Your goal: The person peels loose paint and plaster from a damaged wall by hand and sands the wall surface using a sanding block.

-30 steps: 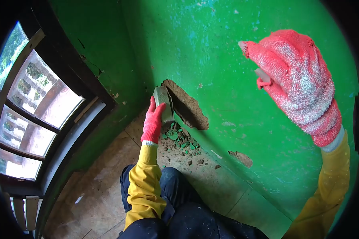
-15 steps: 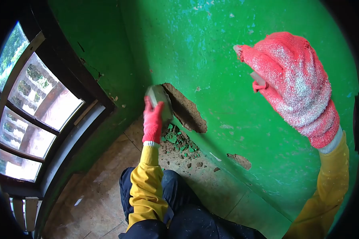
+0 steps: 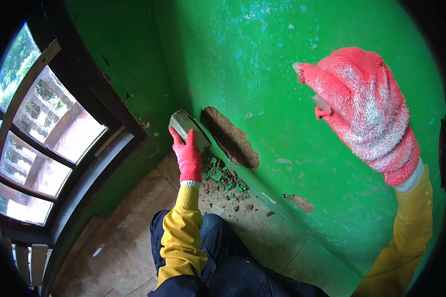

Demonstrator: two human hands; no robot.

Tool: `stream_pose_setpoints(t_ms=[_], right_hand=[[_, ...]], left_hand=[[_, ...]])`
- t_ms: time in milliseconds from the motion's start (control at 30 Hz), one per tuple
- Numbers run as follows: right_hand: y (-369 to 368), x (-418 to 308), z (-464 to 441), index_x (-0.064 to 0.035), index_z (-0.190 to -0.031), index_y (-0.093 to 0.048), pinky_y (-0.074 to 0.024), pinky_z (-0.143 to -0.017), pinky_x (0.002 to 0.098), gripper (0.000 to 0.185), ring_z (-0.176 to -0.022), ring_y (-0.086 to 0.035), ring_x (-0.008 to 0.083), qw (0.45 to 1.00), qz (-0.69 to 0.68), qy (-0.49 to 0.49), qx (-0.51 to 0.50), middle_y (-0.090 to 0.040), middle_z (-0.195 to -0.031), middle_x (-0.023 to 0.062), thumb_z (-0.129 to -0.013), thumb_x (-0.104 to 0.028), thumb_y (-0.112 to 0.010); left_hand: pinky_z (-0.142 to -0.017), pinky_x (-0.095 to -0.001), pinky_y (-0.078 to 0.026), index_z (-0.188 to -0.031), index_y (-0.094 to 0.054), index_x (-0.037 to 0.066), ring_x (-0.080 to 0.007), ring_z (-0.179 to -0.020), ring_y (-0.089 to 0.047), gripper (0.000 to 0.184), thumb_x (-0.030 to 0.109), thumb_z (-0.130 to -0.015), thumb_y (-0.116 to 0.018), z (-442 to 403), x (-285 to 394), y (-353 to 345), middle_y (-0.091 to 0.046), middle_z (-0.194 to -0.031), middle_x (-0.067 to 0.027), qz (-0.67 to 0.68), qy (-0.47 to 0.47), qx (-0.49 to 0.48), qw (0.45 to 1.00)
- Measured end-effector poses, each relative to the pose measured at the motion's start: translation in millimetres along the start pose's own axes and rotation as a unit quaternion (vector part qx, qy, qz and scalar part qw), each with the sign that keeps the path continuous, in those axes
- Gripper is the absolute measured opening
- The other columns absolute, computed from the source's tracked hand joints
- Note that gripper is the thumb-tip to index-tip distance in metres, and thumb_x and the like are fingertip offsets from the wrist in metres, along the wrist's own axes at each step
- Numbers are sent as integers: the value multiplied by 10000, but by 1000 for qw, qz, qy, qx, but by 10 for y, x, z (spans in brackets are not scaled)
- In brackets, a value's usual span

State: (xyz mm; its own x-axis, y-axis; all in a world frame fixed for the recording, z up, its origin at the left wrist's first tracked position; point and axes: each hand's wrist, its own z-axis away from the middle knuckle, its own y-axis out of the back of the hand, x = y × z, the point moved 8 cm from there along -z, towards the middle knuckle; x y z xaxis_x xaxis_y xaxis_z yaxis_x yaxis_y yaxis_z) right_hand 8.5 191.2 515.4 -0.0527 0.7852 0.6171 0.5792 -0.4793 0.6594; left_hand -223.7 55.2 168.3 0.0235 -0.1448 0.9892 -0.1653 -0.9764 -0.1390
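Observation:
My left hand [image 3: 188, 159], in a pink-red knitted glove, grips a grey, straight-edged block-like object [image 3: 187, 127]; its exact kind is unclear. The object is beside a bare brown patch [image 3: 231, 138] where the green wall's surface has broken away. Much nearer the camera, at upper right, my right hand [image 3: 364, 111] wears a matching glove dusted white. Its fingers are curled, and a small greyish piece [image 3: 322, 103] shows between them. Most of what it holds is hidden by the glove.
Green wall chips and brown rubble [image 3: 222, 179] lie on the tiled floor at the wall's foot. A smaller bare patch [image 3: 299, 203] marks the wall lower right. On the left is a dark-framed glazed window [image 3: 44, 128]. My knees [image 3: 218, 230] are below.
My left hand has drawn the grey block-like object slightly left and down, off the edge of the bare patch. My right hand sits a little lower, its fingers still curled.

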Motion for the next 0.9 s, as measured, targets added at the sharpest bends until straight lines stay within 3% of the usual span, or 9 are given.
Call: stream_pose_setpoints(t_ms=[133,300,333,400,600,667,733,800,900], right_hand=[[-8,-11,3,-152,-1251,-639,-483,-912,473,637,-1028,-594,317,1000,-16,2,-4,-619,-1050,54,-633,-70,-768],[-4,-1,10,-145,-1255,-631,-476,-928,475,638,-1022,-593,319,1000,-2,1,-5,-621,-1054,54,-637,-66,-768],[-2,0,18,-144,-1255,-630,-476,-930,474,639,-1021,-593,319,1000,0,5,-5,-621,-1055,54,-637,-65,-768],[-21,14,7,-141,-1257,-627,-475,-930,475,642,-1019,-593,318,1000,-16,2,-16,-621,-1054,54,-635,-67,-769],[-17,7,-2,-144,-1258,-629,-475,-929,467,641,-1025,-587,315,1000,-12,2,-24,-617,-1062,57,-637,-71,-772],[-5,0,0,-149,-1265,-630,-475,-928,463,636,-1025,-585,316,1000,0,6,-23,-613,-1064,60,-650,-71,-771],[5,7,-10,-153,-1271,-630,-476,-928,461,631,-1024,-583,316,1000,9,5,-20,-610,-1064,62,-662,-70,-770],[20,-13,-9,-157,-1281,-627,-474,-929,462,622,-1022,-580,318,1000,11,15,-8,-607,-1063,62,-681,-69,-767],[32,-12,-9,-159,-1286,-624,-475,-926,465,607,-1020,-578,321,1000,-7,10,-10,-604,-1066,61,-702,-74,-764]], left_hand=[[-933,-296,-468,-1564,-221,26,-211,-1092,-607,835,332,-915,-648,-14,31,-85,-626,-1259,-186,-65,30,-104,992],[-905,-334,-512,-1575,-211,66,-268,-1036,-621,829,295,-916,-659,-11,-11,46,-556,-1276,-189,31,-5,74,997],[-901,-362,-517,-1574,-236,88,-285,-1004,-615,840,302,-898,-688,-54,-76,-141,-493,-1268,-183,-200,12,-63,978],[-904,-388,-514,-1572,-263,116,-298,-1039,-586,841,333,-886,-699,60,-32,-184,-443,-1253,-193,-50,40,-121,991],[-984,-394,-472,-1578,-237,117,-334,-1133,-565,915,392,-851,-720,56,235,-94,-447,-1289,-235,-286,-23,-1,958],[-990,-394,-464,-1570,-251,93,-340,-1144,-563,918,379,-841,-730,86,143,-173,-449,-1280,-237,-108,39,-82,990],[-981,-390,-467,-1561,-267,68,-331,-1147,-564,911,356,-835,-736,117,573,-27,-454,-1276,-232,-327,-15,-37,944],[-980,-397,-473,-1562,-281,107,-353,-1132,-575,921,373,-813,-746,156,529,101,-460,-1274,-235,-158,-52,84,983],[-977,-404,-483,-1554,-312,131,-368,-1102,-595,915,385,-795,-756,175,383,-216,-453,-1302,-241,-267,9,-62,962]])
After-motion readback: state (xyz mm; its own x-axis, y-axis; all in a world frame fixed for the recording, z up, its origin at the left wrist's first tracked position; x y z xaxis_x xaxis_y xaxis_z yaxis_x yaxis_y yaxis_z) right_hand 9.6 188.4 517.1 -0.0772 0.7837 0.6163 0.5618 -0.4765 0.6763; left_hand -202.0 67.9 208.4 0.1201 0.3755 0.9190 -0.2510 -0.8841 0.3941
